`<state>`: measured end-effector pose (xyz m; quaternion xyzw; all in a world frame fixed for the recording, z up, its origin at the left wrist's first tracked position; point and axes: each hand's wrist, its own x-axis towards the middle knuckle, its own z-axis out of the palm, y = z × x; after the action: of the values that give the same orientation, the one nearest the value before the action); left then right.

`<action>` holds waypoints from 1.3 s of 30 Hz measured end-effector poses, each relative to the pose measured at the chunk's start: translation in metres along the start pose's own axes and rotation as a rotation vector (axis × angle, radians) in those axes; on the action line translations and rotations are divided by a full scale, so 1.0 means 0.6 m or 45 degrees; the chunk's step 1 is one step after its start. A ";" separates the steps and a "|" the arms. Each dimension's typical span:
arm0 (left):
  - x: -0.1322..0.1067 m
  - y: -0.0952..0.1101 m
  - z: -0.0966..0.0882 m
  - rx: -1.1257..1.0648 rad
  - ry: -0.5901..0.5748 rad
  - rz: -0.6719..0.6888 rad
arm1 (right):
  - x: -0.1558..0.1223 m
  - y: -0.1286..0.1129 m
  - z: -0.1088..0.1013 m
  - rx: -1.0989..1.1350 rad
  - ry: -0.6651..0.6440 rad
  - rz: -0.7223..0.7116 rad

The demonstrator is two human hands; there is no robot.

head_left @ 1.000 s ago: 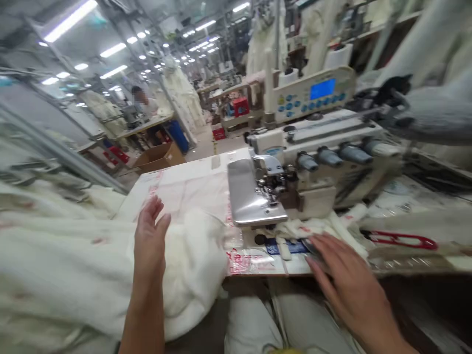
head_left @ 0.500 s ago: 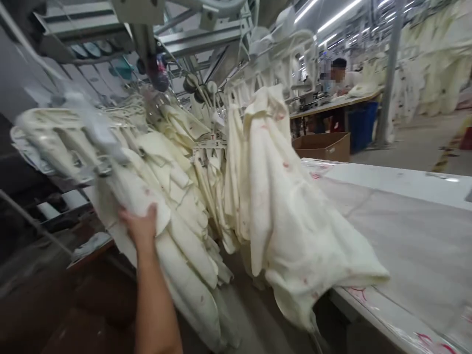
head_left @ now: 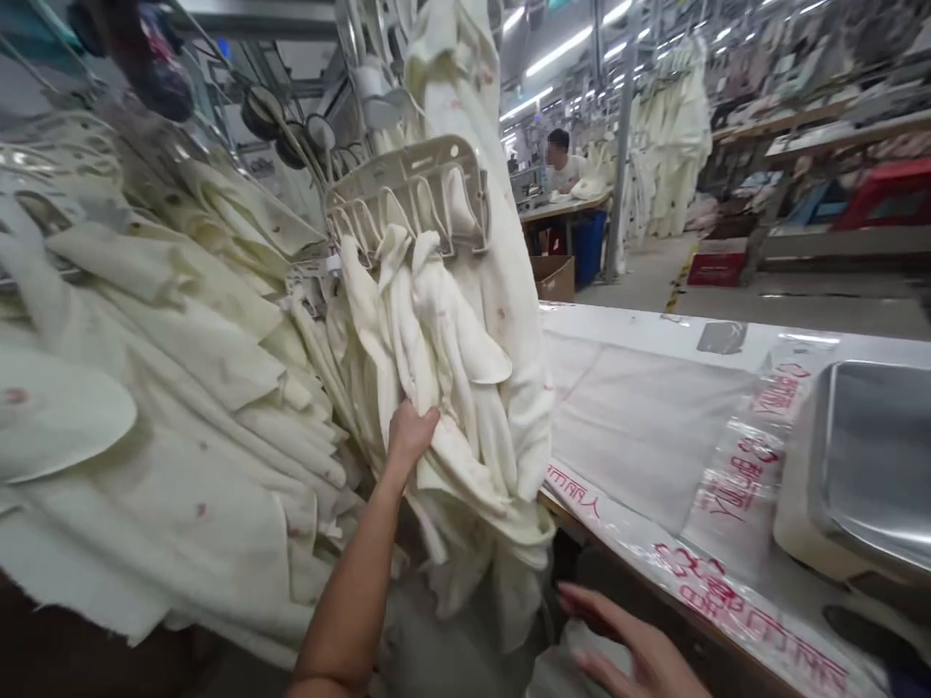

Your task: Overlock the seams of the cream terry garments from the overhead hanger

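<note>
My left hand (head_left: 411,432) is closed around a hanging cream fabric piece (head_left: 455,330), one of several clipped in a row. They hang from a beige plastic clip hanger (head_left: 411,194) with slots along its lower side. Low in the view, my right hand (head_left: 632,640) has its fingers stretched and apart, with nothing in them. It is beside the near edge of the white table (head_left: 632,315). A pale grey cloth shape, partly hidden, lies below that hand. Behind the hanger hangs a longer cream fabric piece (head_left: 501,310) with faint reddish spots.
More cream fabric pieces (head_left: 196,456) crowd the left side on hangers. A digital-scale-like box with a metal top (head_left: 880,456) stands at the table's right. Plastic film with red print (head_left: 742,475) covers table parts. Farther back, a person (head_left: 563,170) sits near a cardboard box (head_left: 553,278).
The view has turned right and come closer to the hanging pieces. My left hand has gone from the left bundle to pieces on the beige hanger. My right hand has come into view.
</note>
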<state>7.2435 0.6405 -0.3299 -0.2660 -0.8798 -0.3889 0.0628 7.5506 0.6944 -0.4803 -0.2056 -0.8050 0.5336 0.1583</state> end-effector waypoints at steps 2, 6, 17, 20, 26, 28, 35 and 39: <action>-0.013 0.012 -0.003 0.029 -0.017 -0.027 | 0.037 0.010 0.053 0.040 0.128 0.074; -0.043 0.021 -0.027 0.060 0.006 -0.090 | 0.091 0.045 0.122 0.109 0.566 0.334; -0.105 0.086 -0.060 -0.029 0.210 0.186 | 0.039 -0.036 0.062 0.349 0.468 -0.056; -0.177 0.169 -0.057 -0.296 0.056 0.754 | -0.009 -0.144 -0.040 0.265 0.521 -0.192; -0.184 0.346 -0.059 -0.735 -0.869 0.980 | -0.076 -0.231 -0.247 0.383 0.678 -0.402; -0.145 0.373 -0.060 -0.837 -0.617 0.862 | -0.093 -0.197 -0.249 0.337 0.351 -0.208; -0.044 0.323 0.011 -0.792 -0.560 0.657 | -0.119 -0.138 -0.179 0.509 0.246 0.011; -0.068 0.302 0.076 -0.347 -0.325 0.905 | -0.123 -0.172 -0.209 0.134 0.619 0.044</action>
<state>7.3764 0.7570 -0.2564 -0.6059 -0.6740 -0.4198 0.0480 7.6573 0.7212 -0.3400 -0.3331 -0.7108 0.5122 0.3485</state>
